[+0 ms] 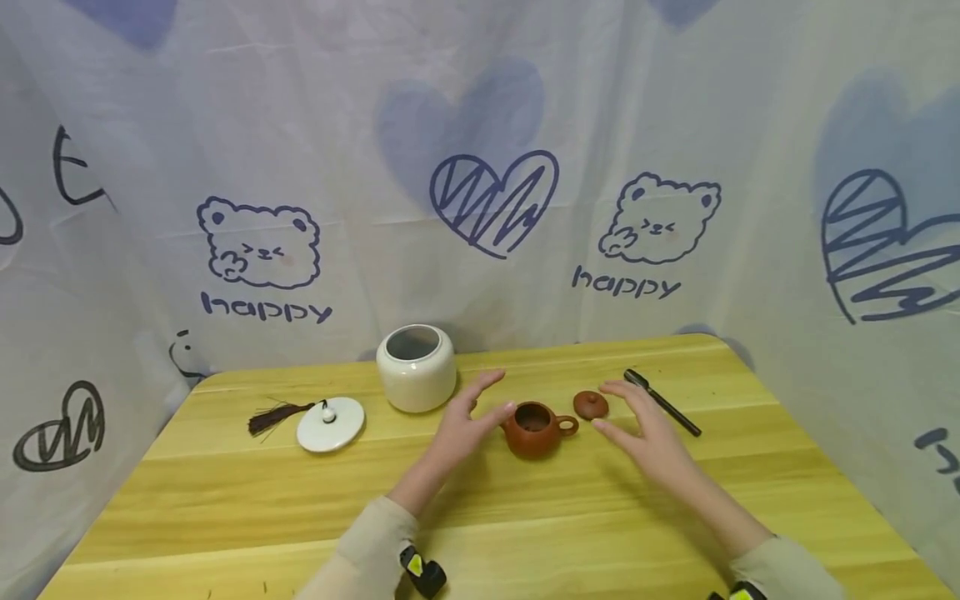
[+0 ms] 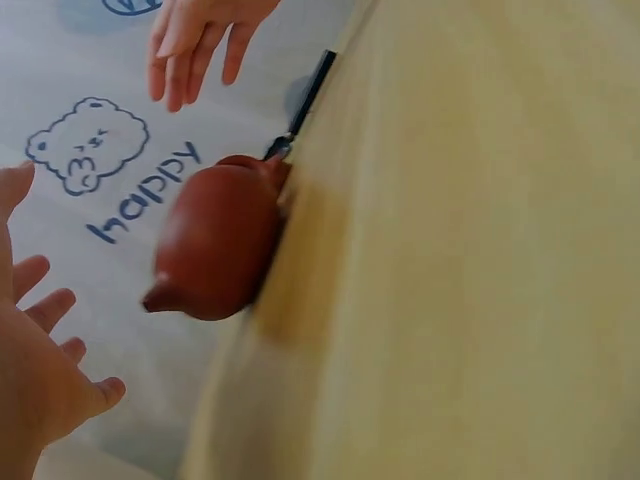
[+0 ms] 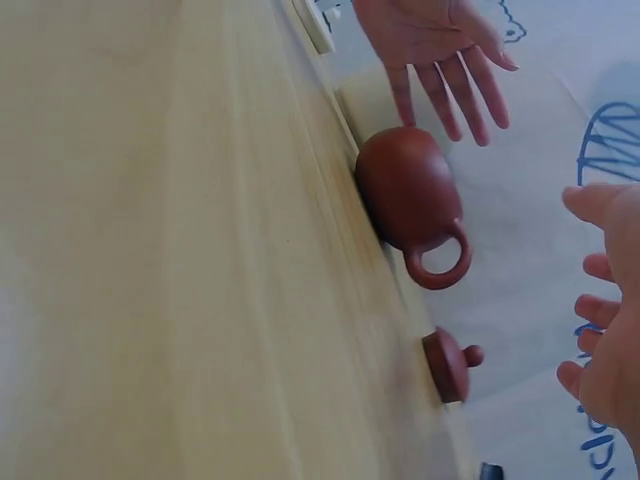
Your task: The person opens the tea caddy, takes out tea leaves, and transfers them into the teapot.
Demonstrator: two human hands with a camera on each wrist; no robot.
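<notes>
A reddish-brown clay teapot (image 1: 532, 432) stands upright and uncovered on the wooden table, its looped handle pointing right and some dark matter inside. Its spout shows in the left wrist view. The small round teapot lid (image 1: 591, 405) lies knob up on the table, right of the handle. My left hand (image 1: 467, 427) hovers at the pot's left side, fingers spread, holding nothing. Over by the lid is my right hand (image 1: 647, 429), with thumb and fingers apart and nothing gripped. Both wrist views show the hands raised off the tabletop.
Behind my left hand stands an open white ceramic jar (image 1: 417, 371). Its white lid (image 1: 331, 426), with a dark tassel (image 1: 277, 417), lies to the left. A black pen (image 1: 663, 403) lies at the right. A printed white curtain (image 1: 480, 100) hangs behind the table (image 1: 247, 517).
</notes>
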